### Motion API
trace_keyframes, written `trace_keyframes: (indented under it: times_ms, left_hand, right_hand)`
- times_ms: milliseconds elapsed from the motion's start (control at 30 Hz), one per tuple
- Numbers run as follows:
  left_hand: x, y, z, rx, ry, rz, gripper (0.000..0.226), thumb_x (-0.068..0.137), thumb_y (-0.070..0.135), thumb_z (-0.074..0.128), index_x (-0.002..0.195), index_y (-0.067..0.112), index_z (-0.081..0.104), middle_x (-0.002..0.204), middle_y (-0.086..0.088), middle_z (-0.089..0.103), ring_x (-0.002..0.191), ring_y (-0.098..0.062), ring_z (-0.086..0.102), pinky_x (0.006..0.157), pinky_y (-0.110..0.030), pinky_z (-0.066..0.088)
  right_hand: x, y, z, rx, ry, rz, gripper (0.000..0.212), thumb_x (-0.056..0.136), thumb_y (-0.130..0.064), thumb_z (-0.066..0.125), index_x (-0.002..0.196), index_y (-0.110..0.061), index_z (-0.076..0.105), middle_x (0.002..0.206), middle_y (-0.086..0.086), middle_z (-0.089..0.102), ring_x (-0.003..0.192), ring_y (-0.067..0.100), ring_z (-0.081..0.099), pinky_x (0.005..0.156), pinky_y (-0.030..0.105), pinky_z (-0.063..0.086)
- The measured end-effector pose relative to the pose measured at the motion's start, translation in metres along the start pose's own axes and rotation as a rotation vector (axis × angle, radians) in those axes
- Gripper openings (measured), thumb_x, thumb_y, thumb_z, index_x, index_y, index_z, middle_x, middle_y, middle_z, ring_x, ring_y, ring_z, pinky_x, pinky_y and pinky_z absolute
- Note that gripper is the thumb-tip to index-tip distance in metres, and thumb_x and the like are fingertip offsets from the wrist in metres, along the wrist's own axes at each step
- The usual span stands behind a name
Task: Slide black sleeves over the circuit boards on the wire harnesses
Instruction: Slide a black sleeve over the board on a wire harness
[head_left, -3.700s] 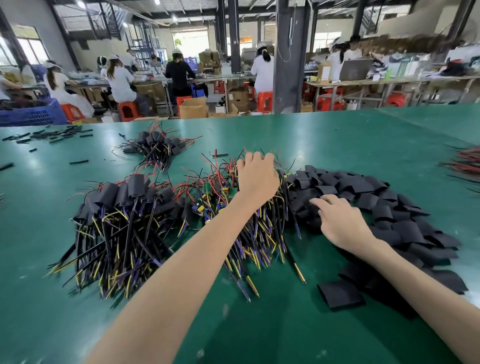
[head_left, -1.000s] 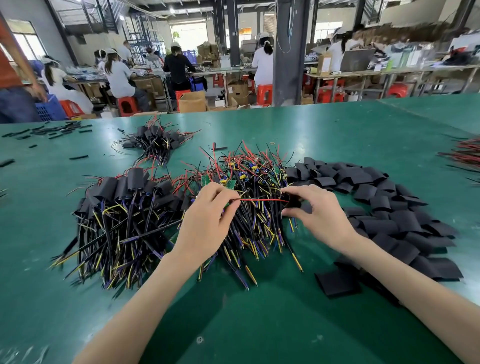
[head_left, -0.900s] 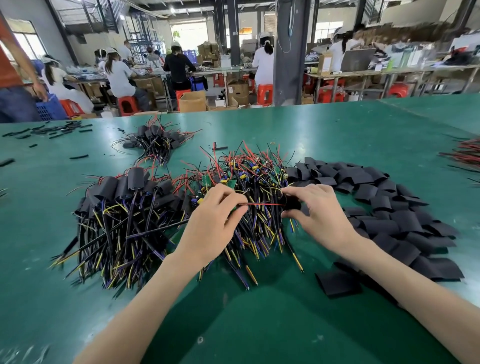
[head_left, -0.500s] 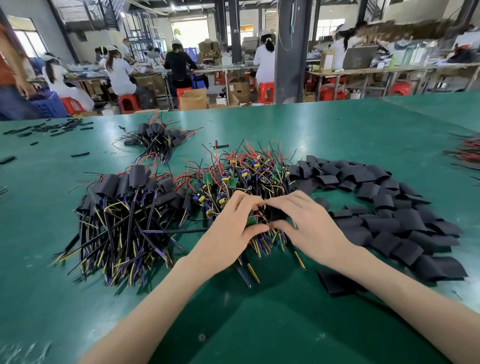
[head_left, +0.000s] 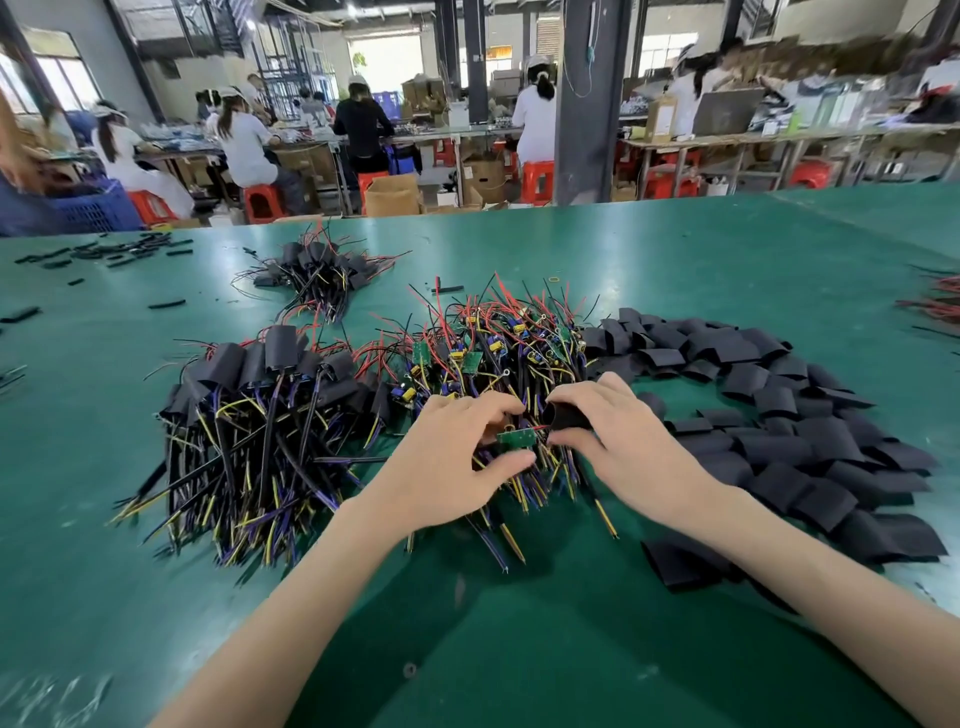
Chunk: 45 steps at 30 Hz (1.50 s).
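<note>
My left hand pinches a small green circuit board on a wire harness, over the middle pile of bare harnesses. My right hand grips a black sleeve whose open end faces the board, with the board's red wire running into it. Board and sleeve sit a short gap apart. A heap of loose black sleeves lies to the right. On the left is a pile of sleeved harnesses.
A smaller bundle of sleeved harnesses lies farther back on the green table. Short black tube pieces are scattered at the far left. More red wires lie at the right edge. Workers sit at benches beyond the table.
My hands drew together over the middle pile, threading the red wire into the sleeve. The green board now shows between my fingers, close to the sleeve's mouth.
</note>
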<state>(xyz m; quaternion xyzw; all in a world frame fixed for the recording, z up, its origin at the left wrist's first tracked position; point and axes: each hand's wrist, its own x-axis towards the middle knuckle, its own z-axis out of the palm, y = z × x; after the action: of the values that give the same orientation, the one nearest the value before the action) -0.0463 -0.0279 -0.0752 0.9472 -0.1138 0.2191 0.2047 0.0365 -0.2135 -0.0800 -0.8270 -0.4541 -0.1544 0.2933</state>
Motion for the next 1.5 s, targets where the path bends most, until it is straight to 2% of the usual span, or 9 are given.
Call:
trace_keyframes:
  times_ms: [133,300,467,667,867,933,1100,1267,1500]
  left_hand:
    - [0.003,-0.003,-0.002,-0.070,-0.014,-0.057,0.016,0.092,0.018,0.061,0.106,0.013,0.063,0.079,0.009,0.068,0.075,-0.006,0.060,0.082,-0.024,0.041]
    - [0.001,-0.002,0.003,-0.078,0.120,-0.048,0.014,0.092,0.016,0.060,0.105,0.012,0.062,0.089,0.004,0.064,0.087,-0.011,0.057,0.081,-0.024,0.042]
    - [0.001,0.002,0.002,-0.029,0.202,0.013,0.017,0.090,0.013,0.063,0.105,0.006,0.065,0.097,-0.002,0.067,0.091,-0.016,0.060,0.083,-0.027,0.044]
    - [0.001,0.010,0.001,-0.240,0.151,-0.093,0.014,0.088,0.012,0.066,0.102,0.010,0.069,0.081,0.001,0.071,0.076,-0.016,0.065,0.078,-0.032,0.049]
    - [0.002,0.011,-0.003,-0.375,0.117,-0.151,0.008,0.088,0.009,0.064,0.093,0.009,0.071,0.072,0.006,0.071,0.067,-0.009,0.065,0.071,-0.025,0.052]
    - [0.002,0.011,-0.004,-0.379,0.107,-0.144,0.008,0.088,0.008,0.064,0.092,0.009,0.071,0.072,0.005,0.071,0.067,-0.007,0.065,0.071,-0.023,0.052]
    - [0.001,0.010,-0.005,-0.326,0.059,-0.104,0.007,0.086,0.006,0.066,0.091,0.006,0.071,0.071,0.004,0.070,0.064,-0.003,0.063,0.068,-0.016,0.048]
    - [0.001,0.012,-0.005,-0.319,0.006,-0.160,0.007,0.087,0.007,0.065,0.088,0.004,0.072,0.069,0.005,0.069,0.058,0.003,0.059,0.062,-0.007,0.041]
    - [0.004,0.011,-0.013,-0.417,-0.053,-0.261,0.016,0.086,0.010,0.066,0.073,0.006,0.073,0.062,0.002,0.069,0.041,0.000,0.042,0.047,-0.009,0.029]
  right_hand:
    - [0.001,0.005,0.000,0.009,0.006,0.025,0.031,0.087,-0.024,0.063,0.114,-0.010,0.056,0.104,0.000,0.060,0.090,0.010,0.032,0.074,0.024,0.030]
    - [0.000,0.006,0.002,0.012,0.020,-0.012,0.033,0.084,-0.020,0.068,0.113,-0.007,0.060,0.106,0.004,0.053,0.093,0.015,0.046,0.080,0.021,0.034]
    - [0.000,0.006,0.001,0.013,0.027,-0.019,0.036,0.082,-0.023,0.070,0.115,-0.011,0.062,0.100,0.001,0.051,0.070,-0.005,0.044,0.067,0.017,0.029]
    - [-0.004,-0.007,-0.003,-0.055,0.088,-0.040,0.037,0.078,-0.024,0.075,0.111,-0.011,0.064,0.100,0.004,0.057,0.057,0.008,0.032,0.057,0.036,0.048]
    - [-0.006,-0.010,-0.003,-0.087,0.145,-0.130,0.039,0.075,-0.017,0.078,0.110,-0.006,0.066,0.099,0.009,0.060,0.067,0.018,0.056,0.055,0.035,0.053]
    - [-0.005,-0.007,-0.002,-0.096,0.156,-0.154,0.040,0.075,-0.017,0.078,0.111,-0.006,0.065,0.098,0.008,0.059,0.067,0.013,0.051,0.056,0.034,0.053]
    - [-0.003,0.005,-0.003,-0.044,0.056,-0.220,0.038,0.081,-0.019,0.073,0.116,-0.007,0.064,0.099,0.006,0.057,0.074,0.023,0.058,0.065,0.038,0.053]
    - [0.001,0.011,-0.006,0.003,0.004,-0.213,0.041,0.078,-0.023,0.074,0.117,-0.011,0.066,0.097,0.001,0.057,0.082,0.014,0.055,0.075,0.033,0.048]
    - [-0.002,0.004,-0.005,-0.108,0.080,-0.239,0.037,0.080,-0.023,0.068,0.114,-0.008,0.065,0.096,0.006,0.056,0.076,0.021,0.058,0.065,0.033,0.053]
